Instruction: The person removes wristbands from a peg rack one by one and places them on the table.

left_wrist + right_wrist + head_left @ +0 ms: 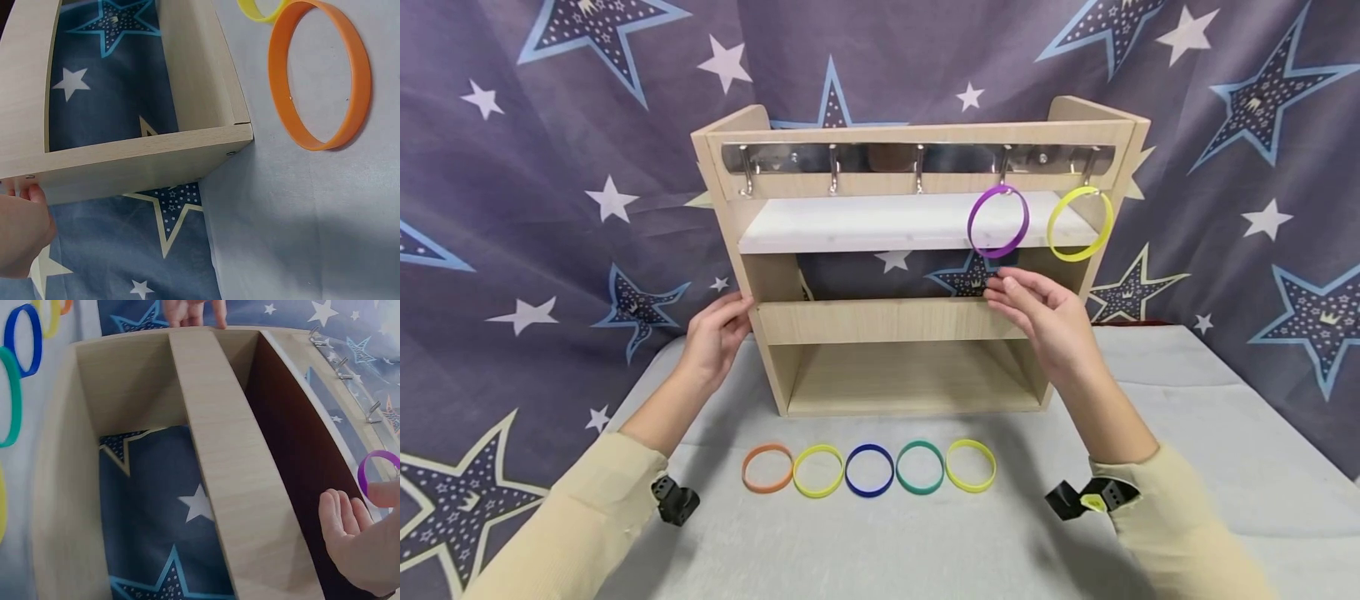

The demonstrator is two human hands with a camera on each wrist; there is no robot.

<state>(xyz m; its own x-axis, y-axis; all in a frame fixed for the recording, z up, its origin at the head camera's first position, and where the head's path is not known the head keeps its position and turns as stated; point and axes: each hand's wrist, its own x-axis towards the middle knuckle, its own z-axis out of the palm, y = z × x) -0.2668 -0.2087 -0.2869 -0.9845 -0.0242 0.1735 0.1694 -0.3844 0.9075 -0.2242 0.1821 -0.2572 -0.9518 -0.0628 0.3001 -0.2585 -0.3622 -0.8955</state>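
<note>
A wooden shelf rack (880, 321) with a metal hook rail (955, 158) stands in the middle. A purple wristband (1024, 221) hangs from the fourth hook, and a yellow wristband (1108, 229) from the hook at the far right. Just below the purple band is my right hand (1048, 321), its fingers extended and holding nothing; the right wrist view shows this hand (362, 544) in front of the upper opening. My left hand (715, 337) touches the rack's left side panel with its fingertips. In the left wrist view that hand (25, 231) is partly cut off.
On the grey cloth before the rack lies a row of wristbands: orange (767, 490), yellow (818, 495), blue (869, 494), green (920, 491) and another yellow one (971, 487). Three hooks to the left hold no band. A star-patterned curtain (550, 208) hangs behind.
</note>
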